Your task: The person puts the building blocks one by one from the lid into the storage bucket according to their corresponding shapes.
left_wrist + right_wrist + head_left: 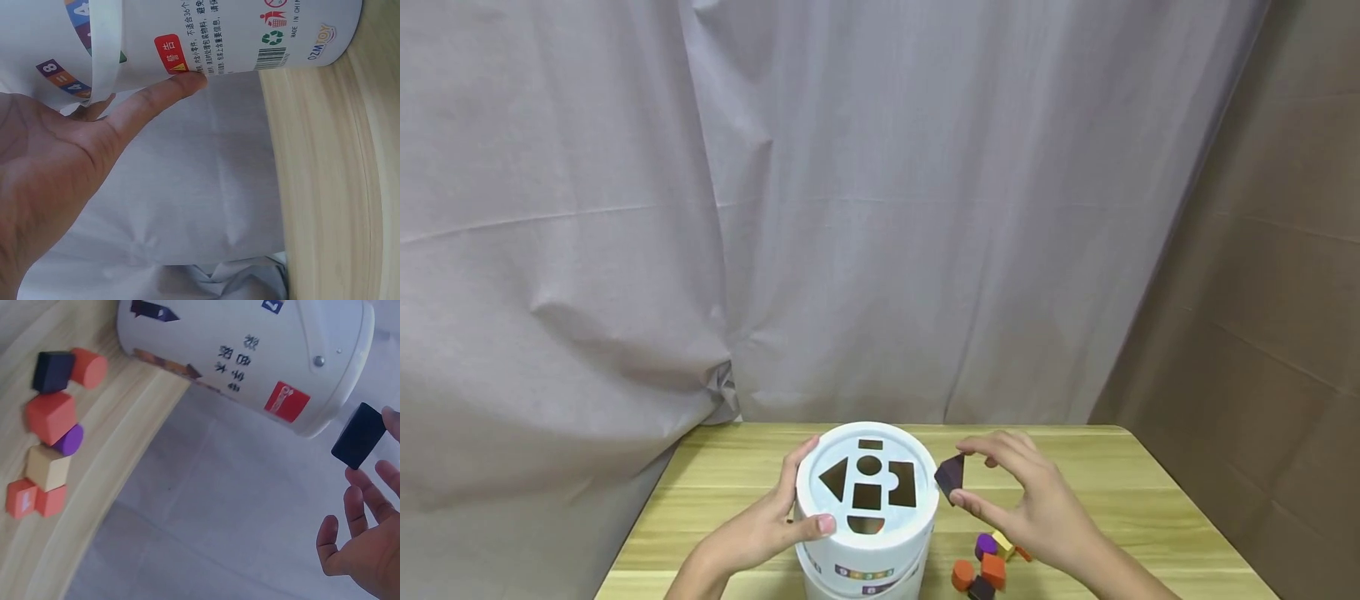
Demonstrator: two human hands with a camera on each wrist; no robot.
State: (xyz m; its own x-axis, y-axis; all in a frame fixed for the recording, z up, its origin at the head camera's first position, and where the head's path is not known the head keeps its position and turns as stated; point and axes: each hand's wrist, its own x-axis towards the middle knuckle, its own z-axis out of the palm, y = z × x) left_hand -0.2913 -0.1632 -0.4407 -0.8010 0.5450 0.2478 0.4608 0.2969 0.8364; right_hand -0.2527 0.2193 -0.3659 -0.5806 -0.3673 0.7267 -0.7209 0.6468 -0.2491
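Observation:
A white cylindrical shape-sorter bucket (865,533) stands on the wooden table (1075,467); its lid (867,487) has several cut-out shape holes. My left hand (767,521) grips the lid's left rim, thumb on the front and fingers round the far side; its thumb (156,100) presses the bucket's printed wall (250,31). My right hand (1022,500) pinches a dark purple block (951,475) between thumb and fingers, just right of the lid and level with its top. That dark block (358,435) also shows beside the bucket (250,356) in the right wrist view.
Several loose blocks lie at the bucket's right base: orange (992,570), purple (986,546), yellow (1003,543) and a dark one (980,588). A grey curtain (775,208) hangs behind the table, a brown wall (1262,292) at right. The blocks (53,419) also appear in the right wrist view.

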